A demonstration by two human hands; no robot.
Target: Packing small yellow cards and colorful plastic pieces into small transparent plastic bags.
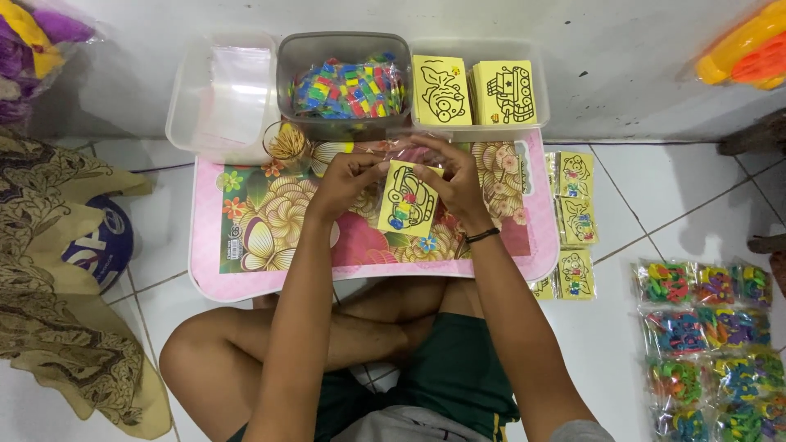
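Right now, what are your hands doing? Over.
Left hand and right hand both grip the yellow picture card in its clear bag. Held over the pink tray table. Cup of sticks close by, not blocking.

A home floor used as a small packing spot: a person sits cross-legged on white floor tiles (pixel 639 205) at a low pink flowered lap table (pixel 270 245) (plastic tubs along the wall), with a patterned brown cloth (pixel 49 270) and bagged colourful toys (pixel 708 344) beside.
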